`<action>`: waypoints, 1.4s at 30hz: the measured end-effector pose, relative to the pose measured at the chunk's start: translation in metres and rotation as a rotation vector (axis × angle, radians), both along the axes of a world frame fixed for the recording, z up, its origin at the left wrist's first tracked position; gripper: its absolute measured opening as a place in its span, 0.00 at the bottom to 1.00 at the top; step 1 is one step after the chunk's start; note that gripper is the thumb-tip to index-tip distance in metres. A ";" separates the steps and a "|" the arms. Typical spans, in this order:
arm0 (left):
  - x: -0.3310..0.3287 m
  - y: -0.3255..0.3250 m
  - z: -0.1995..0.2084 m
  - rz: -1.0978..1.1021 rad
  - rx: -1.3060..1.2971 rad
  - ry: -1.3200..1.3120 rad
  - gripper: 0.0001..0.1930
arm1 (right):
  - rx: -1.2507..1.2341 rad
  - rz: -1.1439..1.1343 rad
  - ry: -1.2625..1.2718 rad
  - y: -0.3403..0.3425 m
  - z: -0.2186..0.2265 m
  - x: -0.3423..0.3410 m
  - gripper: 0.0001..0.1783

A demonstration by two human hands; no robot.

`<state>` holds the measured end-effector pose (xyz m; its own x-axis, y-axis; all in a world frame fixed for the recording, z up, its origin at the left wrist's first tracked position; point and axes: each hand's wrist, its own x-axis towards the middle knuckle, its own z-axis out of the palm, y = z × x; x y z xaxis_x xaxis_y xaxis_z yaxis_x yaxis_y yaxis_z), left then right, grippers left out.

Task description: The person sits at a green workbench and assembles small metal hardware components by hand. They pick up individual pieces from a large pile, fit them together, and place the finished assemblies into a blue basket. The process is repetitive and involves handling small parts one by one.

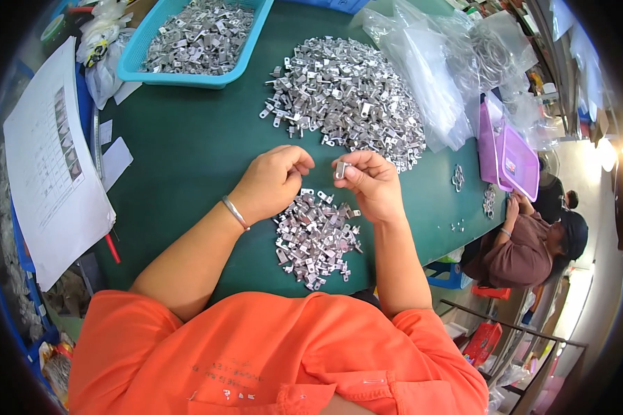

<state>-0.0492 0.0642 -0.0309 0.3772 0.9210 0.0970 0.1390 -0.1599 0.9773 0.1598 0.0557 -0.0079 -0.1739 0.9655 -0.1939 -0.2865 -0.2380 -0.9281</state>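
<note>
My right hand (374,185) pinches a small silver metal bracket (340,170) with a hole in it between thumb and fingers. Close by on its left, my left hand (273,181) is closed, its fingers curled inward; whatever they may hold is hidden. A metal bangle (236,213) circles the left wrist. Below both hands, near the table edge, lies a small heap of similar brackets (316,238). Beyond my hands spreads a larger pile of brackets (353,97), just past my right fingertips.
A blue basket (223,81) of metal parts stands far left on the green table (176,149). Clear plastic bags (422,76) and a purple basket (526,162) are at right, near a seated person (522,252). Printed sheets (59,166) lie left.
</note>
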 end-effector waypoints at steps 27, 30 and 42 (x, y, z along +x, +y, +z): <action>0.000 -0.001 0.002 0.006 0.073 0.062 0.10 | 0.587 0.299 -0.923 0.038 0.052 -0.003 0.11; 0.000 -0.001 0.004 -0.047 0.069 0.055 0.09 | 0.722 -0.085 -1.211 0.055 0.036 -0.013 0.05; -0.001 -0.001 0.000 -0.023 0.098 0.069 0.09 | 0.092 -0.204 -0.663 0.051 0.034 -0.011 0.04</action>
